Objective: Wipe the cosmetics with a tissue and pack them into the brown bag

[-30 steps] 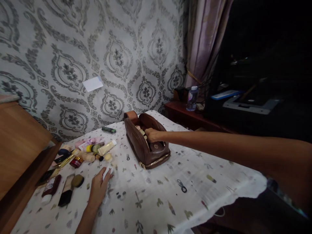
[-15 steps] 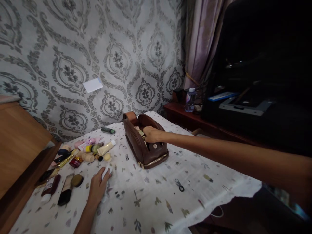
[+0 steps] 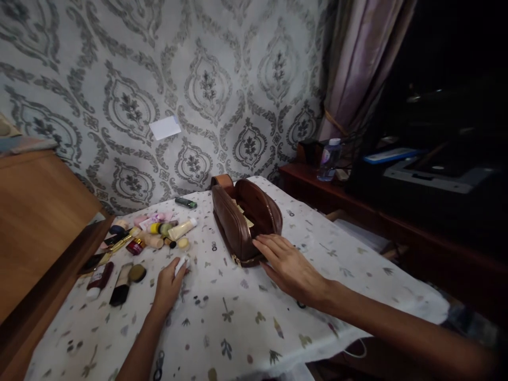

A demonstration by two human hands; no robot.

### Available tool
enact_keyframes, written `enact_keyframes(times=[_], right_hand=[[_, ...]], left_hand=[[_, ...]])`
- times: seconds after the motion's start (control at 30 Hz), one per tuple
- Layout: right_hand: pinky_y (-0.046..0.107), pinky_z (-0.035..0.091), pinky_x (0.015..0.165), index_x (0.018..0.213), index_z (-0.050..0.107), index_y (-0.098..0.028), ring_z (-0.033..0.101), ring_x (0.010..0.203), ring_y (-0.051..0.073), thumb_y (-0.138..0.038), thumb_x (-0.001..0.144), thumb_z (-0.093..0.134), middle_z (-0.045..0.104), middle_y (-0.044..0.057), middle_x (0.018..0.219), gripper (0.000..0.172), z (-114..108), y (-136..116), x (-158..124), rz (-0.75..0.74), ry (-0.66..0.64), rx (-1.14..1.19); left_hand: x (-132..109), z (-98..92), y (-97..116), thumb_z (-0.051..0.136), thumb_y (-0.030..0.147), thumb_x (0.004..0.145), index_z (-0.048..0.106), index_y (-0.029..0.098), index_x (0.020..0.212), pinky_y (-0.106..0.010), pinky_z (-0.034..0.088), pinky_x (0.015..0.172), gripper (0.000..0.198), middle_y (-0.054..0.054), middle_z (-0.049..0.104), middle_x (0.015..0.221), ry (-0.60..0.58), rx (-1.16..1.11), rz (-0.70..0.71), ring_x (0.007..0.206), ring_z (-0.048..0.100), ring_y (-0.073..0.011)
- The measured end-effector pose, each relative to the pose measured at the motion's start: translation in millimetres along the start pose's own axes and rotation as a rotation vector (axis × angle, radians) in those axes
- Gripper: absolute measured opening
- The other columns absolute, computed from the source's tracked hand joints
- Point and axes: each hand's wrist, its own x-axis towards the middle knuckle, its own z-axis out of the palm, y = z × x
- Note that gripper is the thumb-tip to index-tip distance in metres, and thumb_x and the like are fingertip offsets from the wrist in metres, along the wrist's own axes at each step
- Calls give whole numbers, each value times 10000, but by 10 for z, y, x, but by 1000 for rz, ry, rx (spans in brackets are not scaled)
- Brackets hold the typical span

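Note:
A brown toiletry bag (image 3: 233, 227) stands unzipped on the patterned white tablecloth, with some pale items (image 3: 246, 218) partly visible inside. My right hand (image 3: 291, 267) is at the bag's near end, fingers stretched out and laid against its front. It holds nothing that I can see. Left of the bag, my left hand (image 3: 169, 280) rests on the cloth, closed on a small white thing (image 3: 180, 264) whose kind I cannot make out. Nearest to that hand are a round yellow piece (image 3: 183, 243) and a cream tube (image 3: 182, 229).
Several cosmetics lie at the left: a dark red jar (image 3: 135, 246), a dark red bottle (image 3: 100, 279), a foundation bottle (image 3: 122, 286) and a round brown lid (image 3: 137, 273). A dark green tube (image 3: 186, 202) lies farther back. A water bottle (image 3: 329, 159) stands on the red-brown shelf (image 3: 307, 182).
My right hand has come out of the bag and moved toward me to its front end, its fingers now straight. My left hand keeps the white thing. The view has shifted slightly.

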Motion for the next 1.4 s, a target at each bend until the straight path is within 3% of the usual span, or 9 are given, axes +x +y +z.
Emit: enact_keyframes(times=[0.17,0.4,0.53,0.67,0.77,1.0,1.13,1.23,1.4], right_hand=[[496,516,931,1293,542,-145,574,1143,296,-190,912,486,627,164,1214,388,-41,-89,146,100,72,90],[517,476,996,1236,571,-191,556,1202,290,-145,907,495,617,143,1234,341,22,-358,305,-55,150,155],[482,511,963,1182,601,-209,566,1194,278,-145,915,473,625,130,1218,302,198,-548,411,-128,90,296],[442,542,923,1107,622,-201,595,1133,255,-149,904,474,637,130,1181,257,542,-708,567,-144,0,467],[444,543,904,1066,640,-188,625,1062,249,-167,872,486,661,126,1115,249,884,-807,735,-51,-78,630],[370,546,758,858,623,-182,670,835,235,-299,772,527,712,78,877,174,1583,-1037,1160,462,-193,1055],[358,524,753,841,605,-186,649,788,227,-309,763,500,699,69,837,179,1674,-1107,1189,461,-162,1068],[367,512,774,895,629,-179,644,801,233,-335,782,491,701,78,865,237,1648,-1109,1141,430,-152,1028],[353,501,719,871,628,-196,626,751,229,-305,769,465,674,64,805,221,1613,-1106,1121,399,-156,947]], left_hand=[[0,14,-12,405,522,890,520,201,765,-258,405,627,364,7,618,645,12,24,3,660,598,-187],[3,-7,23,381,461,904,488,196,718,-261,365,631,341,-1,604,652,-12,25,17,633,549,-163],[6,-11,-3,417,400,911,516,192,736,-246,370,651,289,0,610,687,-17,32,11,671,551,-155],[3,-24,-10,445,339,922,539,189,763,-236,374,653,238,-7,632,718,-22,38,29,690,570,-155],[2,-31,-5,460,322,927,547,187,762,-237,369,651,231,-10,630,718,-10,43,45,682,566,-154],[29,-5,-55,485,230,902,560,178,777,-240,357,621,155,-16,613,706,52,67,28,663,535,-152],[24,-2,-79,495,213,897,582,177,814,-246,388,646,125,-21,625,724,91,129,-13,674,547,-155],[91,-151,-111,470,222,921,599,171,913,-270,427,724,139,-56,657,831,140,212,-78,781,593,-184],[474,-712,-265,425,197,941,562,151,1137,-345,435,880,244,-149,640,1101,227,402,-225,1052,589,-258]])
